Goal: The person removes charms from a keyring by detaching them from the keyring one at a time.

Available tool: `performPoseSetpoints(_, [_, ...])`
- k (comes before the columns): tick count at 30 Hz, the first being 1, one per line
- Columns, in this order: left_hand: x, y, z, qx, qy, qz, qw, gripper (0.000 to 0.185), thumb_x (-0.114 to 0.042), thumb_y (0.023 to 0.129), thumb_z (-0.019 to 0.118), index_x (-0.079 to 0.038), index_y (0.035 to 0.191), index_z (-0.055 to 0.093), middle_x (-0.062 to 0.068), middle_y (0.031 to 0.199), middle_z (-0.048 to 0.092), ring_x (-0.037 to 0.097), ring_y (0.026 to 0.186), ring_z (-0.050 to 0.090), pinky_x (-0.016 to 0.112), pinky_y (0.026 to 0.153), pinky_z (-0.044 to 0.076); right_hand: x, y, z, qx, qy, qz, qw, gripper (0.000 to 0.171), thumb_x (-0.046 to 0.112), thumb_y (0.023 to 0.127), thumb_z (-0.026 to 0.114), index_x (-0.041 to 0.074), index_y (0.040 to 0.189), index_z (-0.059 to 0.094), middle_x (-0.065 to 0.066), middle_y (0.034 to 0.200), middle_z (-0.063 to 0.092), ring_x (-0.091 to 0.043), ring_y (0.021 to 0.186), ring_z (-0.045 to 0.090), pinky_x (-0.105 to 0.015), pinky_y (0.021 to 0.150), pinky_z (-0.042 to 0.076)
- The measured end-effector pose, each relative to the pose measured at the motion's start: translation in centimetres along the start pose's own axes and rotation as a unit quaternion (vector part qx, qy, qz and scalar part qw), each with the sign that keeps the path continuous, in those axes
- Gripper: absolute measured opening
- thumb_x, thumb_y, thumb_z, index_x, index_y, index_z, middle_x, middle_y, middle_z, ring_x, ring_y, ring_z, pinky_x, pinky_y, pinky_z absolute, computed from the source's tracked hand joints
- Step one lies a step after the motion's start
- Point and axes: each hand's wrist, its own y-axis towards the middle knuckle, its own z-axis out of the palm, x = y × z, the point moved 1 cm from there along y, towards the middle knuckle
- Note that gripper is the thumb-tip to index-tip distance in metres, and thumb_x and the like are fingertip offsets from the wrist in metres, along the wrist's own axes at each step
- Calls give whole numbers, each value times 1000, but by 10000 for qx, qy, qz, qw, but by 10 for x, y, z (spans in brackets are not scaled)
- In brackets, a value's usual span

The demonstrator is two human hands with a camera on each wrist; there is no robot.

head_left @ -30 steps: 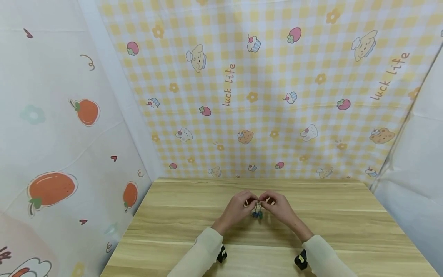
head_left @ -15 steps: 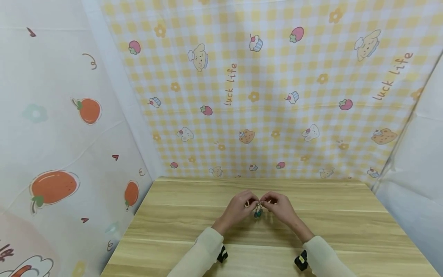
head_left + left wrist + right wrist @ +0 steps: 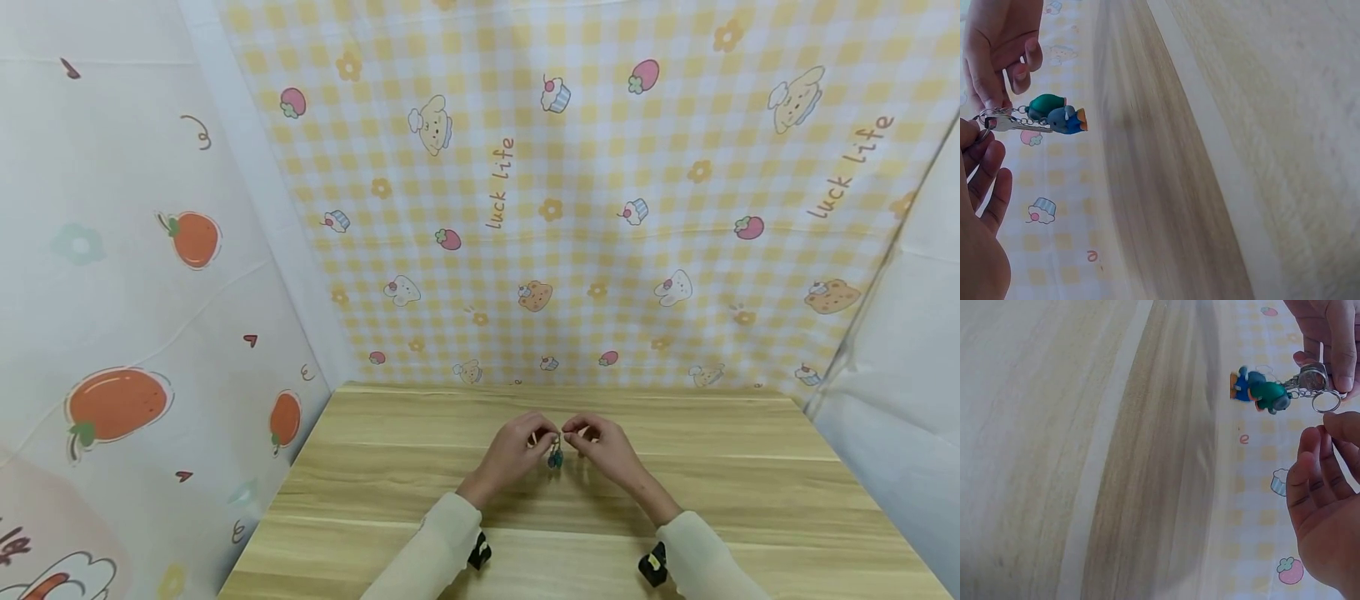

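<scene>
Since the earlier frames the keyring (image 3: 555, 455) has been drawn up slightly between the two hands, and its blue and green charms now hang closer under the fingertips. A wide wooden table (image 3: 375, 483) is seen, with bare room from 3 to 9 o'clock of the hands and its far edge met by a checked backdrop (image 3: 600, 208) at 12 o'clock. The left hand (image 3: 517, 450) and right hand (image 3: 603, 446) are held near the table's middle, fingertips pinching the ring from either side, other fingers loosely curled.
</scene>
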Motion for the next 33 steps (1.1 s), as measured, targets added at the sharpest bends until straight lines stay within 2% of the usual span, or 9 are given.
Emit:
performPoseSetpoints(3, [0,-1,-1,-30,-10,-57,10000,8,-11,105,68,-10,105,75,1,97,74,4,82,62,29,73,61,1,0,0,32,38,-26,10000,14,10,102,72,11,115,76,-10,108,74,-11,74,66,-26,61,55])
performPoseSetpoints(7, [0,-1,-1,11,-30,-107,9999,8,-12,105,68,-9,107,75,2,99,74,6,82,62,29,74,61,0,0,2,158,77,-173,9997,19,9,101,73,13,119,76,-11,115,74,-9,78,67,-27,60,55])
performPoseSetpoints(11, [0,0,-1,49,-63,-87,9999,9,-12,106,67,-8,107,75,4,100,74,8,83,63,33,74,62,-1,1,4,157,-34,-403,9991,17,6,99,74,13,115,76,-12,112,74,-9,80,66,-27,61,57])
performPoseSetpoints(17, [-1,0,-2,-31,-84,2,10000,8,-11,105,68,-8,106,75,4,99,74,7,82,62,34,73,63,0,1,5,-142,-320,-569,9978,13,4,97,76,16,104,78,-5,105,77,-6,82,66,-26,70,57])
performPoseSetpoints(28, [1,-1,-1,-88,-143,38,9999,7,-12,105,68,-10,105,75,2,97,73,4,81,61,26,71,61,2,0,5,-317,-319,-532,9976,12,7,96,78,18,100,80,-1,100,79,-9,80,64,-25,69,55])
performPoseSetpoints(33, [3,-1,0,-72,-115,121,9998,6,-12,105,68,-11,104,75,2,95,73,4,79,60,18,70,56,0,0,5,-368,-366,-461,9976,11,10,97,78,20,99,81,2,99,79,-9,84,67,-25,75,56])
